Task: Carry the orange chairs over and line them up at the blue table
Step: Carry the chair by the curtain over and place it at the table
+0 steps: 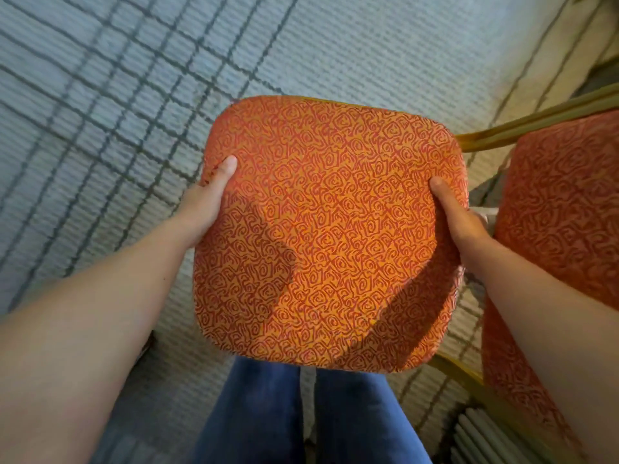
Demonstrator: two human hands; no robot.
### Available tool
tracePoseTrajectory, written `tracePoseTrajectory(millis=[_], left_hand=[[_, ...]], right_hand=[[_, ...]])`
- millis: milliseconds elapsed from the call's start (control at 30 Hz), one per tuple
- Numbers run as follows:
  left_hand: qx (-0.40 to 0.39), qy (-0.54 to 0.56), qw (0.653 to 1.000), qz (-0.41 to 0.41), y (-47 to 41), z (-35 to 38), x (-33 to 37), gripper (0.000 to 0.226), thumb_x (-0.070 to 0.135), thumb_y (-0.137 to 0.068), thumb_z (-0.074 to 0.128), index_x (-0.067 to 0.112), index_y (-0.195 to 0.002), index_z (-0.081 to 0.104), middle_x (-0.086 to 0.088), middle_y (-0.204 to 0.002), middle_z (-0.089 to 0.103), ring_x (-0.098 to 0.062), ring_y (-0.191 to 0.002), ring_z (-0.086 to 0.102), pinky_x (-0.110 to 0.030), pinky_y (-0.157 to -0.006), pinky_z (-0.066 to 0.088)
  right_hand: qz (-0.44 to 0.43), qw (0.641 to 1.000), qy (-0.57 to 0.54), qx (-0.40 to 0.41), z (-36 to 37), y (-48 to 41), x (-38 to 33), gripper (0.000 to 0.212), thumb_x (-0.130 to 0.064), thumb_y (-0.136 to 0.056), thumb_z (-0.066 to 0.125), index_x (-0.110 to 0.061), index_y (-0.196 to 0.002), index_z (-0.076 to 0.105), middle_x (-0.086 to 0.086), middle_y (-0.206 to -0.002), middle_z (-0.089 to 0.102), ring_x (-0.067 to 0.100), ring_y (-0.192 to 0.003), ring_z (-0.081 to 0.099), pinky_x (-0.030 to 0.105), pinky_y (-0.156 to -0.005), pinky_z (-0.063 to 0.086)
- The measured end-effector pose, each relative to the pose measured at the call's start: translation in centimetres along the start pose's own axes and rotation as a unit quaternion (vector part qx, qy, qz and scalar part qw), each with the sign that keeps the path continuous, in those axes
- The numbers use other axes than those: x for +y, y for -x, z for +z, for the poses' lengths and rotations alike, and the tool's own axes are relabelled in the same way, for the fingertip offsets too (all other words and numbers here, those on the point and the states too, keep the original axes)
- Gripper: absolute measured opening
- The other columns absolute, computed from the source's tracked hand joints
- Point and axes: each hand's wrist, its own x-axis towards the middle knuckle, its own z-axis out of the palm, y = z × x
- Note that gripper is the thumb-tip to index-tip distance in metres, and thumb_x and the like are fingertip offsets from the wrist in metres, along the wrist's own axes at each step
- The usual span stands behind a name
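An orange chair's padded seat (330, 229), covered in a red swirl pattern, fills the middle of the head view, seen from straight above. My left hand (209, 199) grips its left edge, thumb on top and fingers hidden underneath. My right hand (460, 219) grips the right edge the same way. The chair's legs are hidden under the seat. A second orange chair (562, 209) with a gold metal frame (536, 120) stands close on the right. The blue table is not in view.
A pale carpet (100, 95) with dark grid lines covers the floor to the left and ahead. My legs in blue jeans (301, 413) are below the seat. White ribbed bars (482, 437) lie at the bottom right.
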Motion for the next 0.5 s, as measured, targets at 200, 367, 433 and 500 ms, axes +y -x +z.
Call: tracePoseTrajectory(millis=[200, 367, 433, 500], left_hand=[[-0.044, 0.030, 0.999, 0.005, 7.9, -6.2, 6.1, 0.111, 0.094, -0.052, 0.052, 0.017, -0.131, 0.059, -0.008, -0.122, 0.065, -0.026, -0.111, 0.062, -0.043, -0.102, 0.046], [-0.048, 0.050, 0.997, 0.018, 11.0, -10.1, 9.5, 0.119, 0.100, -0.037, 0.052, 0.019, -0.124, 0.063, -0.009, -0.115, 0.069, -0.027, -0.103, 0.066, -0.046, -0.099, 0.049], [-0.040, 0.057, 0.997, 0.045, 13.5, -11.3, 11.6, 0.110, 0.097, -0.044, 0.054, 0.019, -0.122, 0.063, -0.009, -0.114, 0.068, -0.027, -0.102, 0.066, -0.045, -0.098, 0.049], [-0.032, 0.057, 0.997, 0.052, 14.9, -12.3, 12.7, 0.125, 0.099, -0.035, 0.055, 0.017, -0.128, 0.060, -0.011, -0.117, 0.067, -0.028, -0.102, 0.066, -0.046, -0.097, 0.049]], right_hand=[[-0.017, 1.000, 0.008, 0.014, -4.5, 8.9, -4.2, 0.100, -0.086, -0.041, 0.073, -0.010, -0.106, 0.067, 0.002, -0.104, 0.071, 0.021, -0.093, 0.069, 0.036, -0.094, 0.053], [-0.039, 0.999, -0.008, -0.035, -7.1, 13.3, -7.9, 0.111, -0.090, -0.025, 0.073, -0.015, -0.107, 0.071, 0.002, -0.094, 0.077, 0.023, -0.087, 0.073, 0.038, -0.091, 0.056], [-0.049, 0.998, -0.019, -0.047, -8.3, 13.6, -8.9, 0.118, -0.091, -0.022, 0.074, -0.017, -0.115, 0.071, 0.003, -0.097, 0.077, 0.024, -0.088, 0.074, 0.040, -0.093, 0.055], [-0.064, 0.995, -0.034, -0.064, -9.2, 13.7, -9.0, 0.120, -0.091, -0.024, 0.074, -0.017, -0.119, 0.069, 0.004, -0.100, 0.076, 0.026, -0.092, 0.073, 0.044, -0.097, 0.053]])
